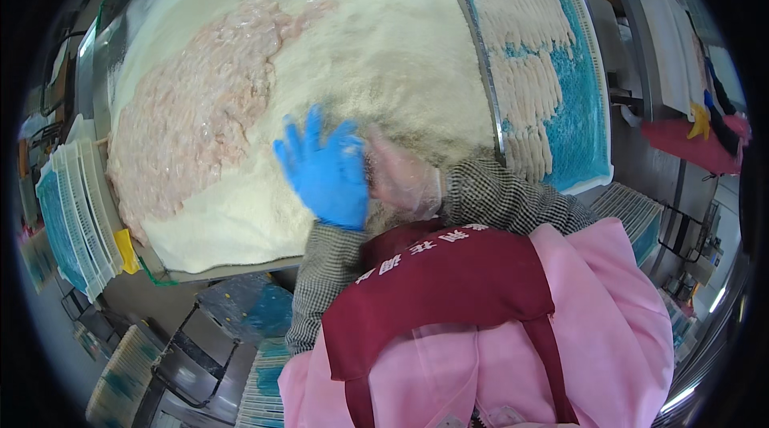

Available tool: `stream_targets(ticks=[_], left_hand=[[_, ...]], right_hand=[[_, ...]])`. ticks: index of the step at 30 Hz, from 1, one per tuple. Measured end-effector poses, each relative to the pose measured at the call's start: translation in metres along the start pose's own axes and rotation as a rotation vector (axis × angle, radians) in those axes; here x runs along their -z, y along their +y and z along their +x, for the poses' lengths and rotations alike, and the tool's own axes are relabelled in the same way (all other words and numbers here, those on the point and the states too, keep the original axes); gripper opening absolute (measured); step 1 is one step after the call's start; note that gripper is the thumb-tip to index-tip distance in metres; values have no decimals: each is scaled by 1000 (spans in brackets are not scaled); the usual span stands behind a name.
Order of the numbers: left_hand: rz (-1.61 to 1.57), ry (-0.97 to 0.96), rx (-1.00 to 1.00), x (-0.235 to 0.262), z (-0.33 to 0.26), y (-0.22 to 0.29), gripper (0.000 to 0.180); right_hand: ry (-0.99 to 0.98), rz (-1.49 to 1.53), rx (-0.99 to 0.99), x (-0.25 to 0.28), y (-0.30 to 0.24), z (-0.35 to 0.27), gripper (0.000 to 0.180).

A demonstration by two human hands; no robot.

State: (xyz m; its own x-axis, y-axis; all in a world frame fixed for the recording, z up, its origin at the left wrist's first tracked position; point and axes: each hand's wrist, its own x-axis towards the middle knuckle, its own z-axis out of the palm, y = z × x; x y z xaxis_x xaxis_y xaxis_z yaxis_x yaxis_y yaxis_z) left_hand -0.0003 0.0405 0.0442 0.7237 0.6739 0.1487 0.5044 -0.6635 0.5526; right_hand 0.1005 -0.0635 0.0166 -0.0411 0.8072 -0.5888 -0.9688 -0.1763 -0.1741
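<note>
Left grip (324,168) spreading beside the right grip (404,178) over pale powder (384,68)

Gloved in blue, the left grip is holding its fingers spread above the powder. Just beside it, the right grip is wearing a clear glove; its fingers are blurring, so whether they are pinching anything cannot be told. Raw meat (196,104) is lying in a broad, glistening heap on the powder, to the left of both grips. Right of the metal-edged surface (232,269), coated strips (521,8) are resting in three rows on blue-green mesh (586,128) inside a white tray (606,112).
</note>
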Motion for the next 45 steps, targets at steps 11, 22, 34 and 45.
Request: stream_targets(ticks=[11, 22, 34, 45], left_hand=[[-276, -90, 66, -20, -44, -25, 36], [-354, 147, 151, 10, -48, 21, 13], [-579, 287, 214, 14, -40, 22, 58], [-194, -9, -116, -1, -7, 51, 70]], right_hand=[[280, -334, 299, 27, -47, -31, 33], [-44, 62, 232, -24, -14, -15, 44], [-308, -58, 173, -33, -17, -28, 57], [-114, 25, 91, -4, -9, -23, 61]])
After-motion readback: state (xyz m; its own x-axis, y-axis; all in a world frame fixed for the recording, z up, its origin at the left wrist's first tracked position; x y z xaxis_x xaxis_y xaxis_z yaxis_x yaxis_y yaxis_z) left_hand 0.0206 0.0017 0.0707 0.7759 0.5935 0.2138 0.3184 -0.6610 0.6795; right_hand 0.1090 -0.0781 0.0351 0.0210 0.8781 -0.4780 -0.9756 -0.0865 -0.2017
